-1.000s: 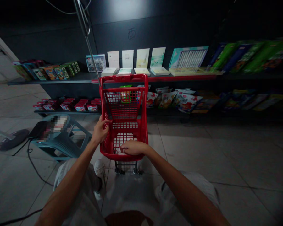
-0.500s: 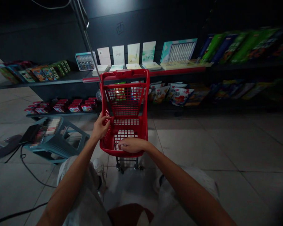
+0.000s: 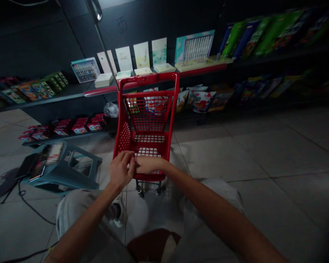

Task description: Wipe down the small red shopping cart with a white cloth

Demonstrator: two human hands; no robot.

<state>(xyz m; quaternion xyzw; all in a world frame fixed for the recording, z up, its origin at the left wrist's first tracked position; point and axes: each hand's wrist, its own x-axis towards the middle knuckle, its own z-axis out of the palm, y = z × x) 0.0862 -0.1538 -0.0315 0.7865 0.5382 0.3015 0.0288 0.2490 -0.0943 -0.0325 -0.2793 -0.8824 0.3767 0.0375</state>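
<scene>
A small red shopping cart [image 3: 166, 140] stands right in front of me, its mesh basket facing me. My left hand [image 3: 122, 168] is at the near left rim, fingers bent together and touching or almost touching the fingertips of the other hand. Palm down, my right hand [image 3: 149, 164] reaches over the near end of the basket with its fingers curled. A small whitish bit shows by its fingertips, too small and blurred to name. What lies between the two hands is hidden.
Left of the cart is a blue-grey plastic stool [image 3: 71, 171] with a phone-like device on it; a black cable [image 3: 35, 210] runs across the floor. Behind the cart, a shelf [image 3: 79, 89] carries books, boxes and snack bags. A thin metal pole [image 3: 105, 47] rises at the cart's left.
My left hand has left the cart's left side wall and come down and right to meet my right hand. The right hand stays over the near rim. My view has shifted slightly.
</scene>
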